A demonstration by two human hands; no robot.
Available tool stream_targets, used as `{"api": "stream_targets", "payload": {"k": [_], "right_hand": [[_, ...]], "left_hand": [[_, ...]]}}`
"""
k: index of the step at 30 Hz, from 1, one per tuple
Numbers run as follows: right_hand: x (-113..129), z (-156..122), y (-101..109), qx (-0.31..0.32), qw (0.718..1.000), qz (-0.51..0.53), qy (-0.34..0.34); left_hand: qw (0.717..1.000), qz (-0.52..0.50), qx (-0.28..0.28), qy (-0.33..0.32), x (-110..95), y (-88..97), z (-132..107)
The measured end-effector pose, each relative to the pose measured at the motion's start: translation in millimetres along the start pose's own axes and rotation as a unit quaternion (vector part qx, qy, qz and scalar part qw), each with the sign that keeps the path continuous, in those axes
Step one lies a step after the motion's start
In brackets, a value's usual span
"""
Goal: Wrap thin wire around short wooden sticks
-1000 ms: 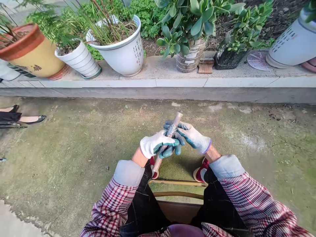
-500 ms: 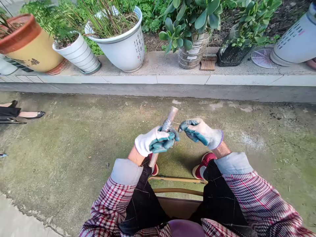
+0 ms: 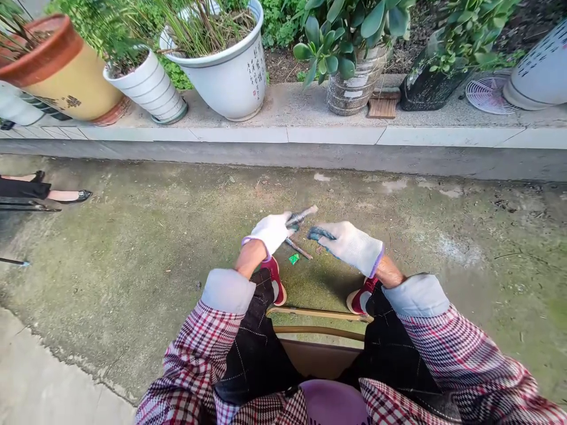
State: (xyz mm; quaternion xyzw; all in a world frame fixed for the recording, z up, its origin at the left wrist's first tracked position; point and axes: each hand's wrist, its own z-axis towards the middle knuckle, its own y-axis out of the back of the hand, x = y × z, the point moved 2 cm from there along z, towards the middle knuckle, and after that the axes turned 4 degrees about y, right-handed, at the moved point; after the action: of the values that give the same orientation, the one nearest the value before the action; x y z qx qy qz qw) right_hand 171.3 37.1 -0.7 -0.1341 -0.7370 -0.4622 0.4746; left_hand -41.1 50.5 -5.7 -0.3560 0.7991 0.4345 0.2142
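My left hand [image 3: 273, 231], in a white knit glove with a dark blue-green palm, grips a short wooden stick [image 3: 310, 210]. Silvery wire [image 3: 295, 219] is wound in a tight coil round the stick. To its right is my right hand [image 3: 352, 243], gloved alike, with fingers pressed together and pointing at the coil. A thin strand ran from the coil to these fingers half a second ago; now it is too fine to make out. Below the hands, a thin dark rod-like thing [image 3: 299, 248] and a small green scrap [image 3: 293, 258] show near the ground.
Potted plants line a low tiled ledge ahead, among them a white pot with writing [image 3: 225, 77] and a yellow pot [image 3: 66, 88]. Mossy concrete [image 3: 146, 236] lies underfoot. A seat frame [image 3: 319, 314] is between my legs. Another person's foot [image 3: 71, 196] shows at the left.
My left hand has turned over, back up, and the stick now points more to the right. My right hand has moved slightly down and left. The rod and green scrap have come into sight.
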Motion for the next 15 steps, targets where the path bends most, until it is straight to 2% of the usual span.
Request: {"api": "stream_targets", "payload": {"k": [3, 6, 8, 10, 13, 15], "right_hand": [[-9.7, 2.4, 15.4, -0.04, 0.999, 0.001, -0.021], [-24.0, 3.7, 27.6, -0.082, 0.991, 0.078, -0.069], [-24.7, -0.7, 23.3, -0.086, 0.985, 0.122, -0.084], [-13.3, -11.0, 8.2, -0.056, 0.988, 0.122, -0.079], [21.8, -35.7, -20.7, 0.022, 0.998, 0.043, -0.038], [47.8, -53.6, -30.5, 0.044, 0.999, -0.022, 0.014]], "left_hand": [[0.998, 0.006, 0.066, -0.005, -0.5, -19.7, -8.3], [0.991, -0.03, 0.129, -0.018, -6.6, -26.1, -33.6], [0.991, -0.062, 0.114, -0.022, -9.5, -18.9, -53.6], [0.992, -0.11, 0.062, -0.022, -9.6, -6.9, -71.1], [0.988, -0.15, -0.009, -0.024, -5.3, 4.9, -90.9], [0.99, -0.135, -0.01, -0.031, -1.8, 1.3, -102.4]]}}
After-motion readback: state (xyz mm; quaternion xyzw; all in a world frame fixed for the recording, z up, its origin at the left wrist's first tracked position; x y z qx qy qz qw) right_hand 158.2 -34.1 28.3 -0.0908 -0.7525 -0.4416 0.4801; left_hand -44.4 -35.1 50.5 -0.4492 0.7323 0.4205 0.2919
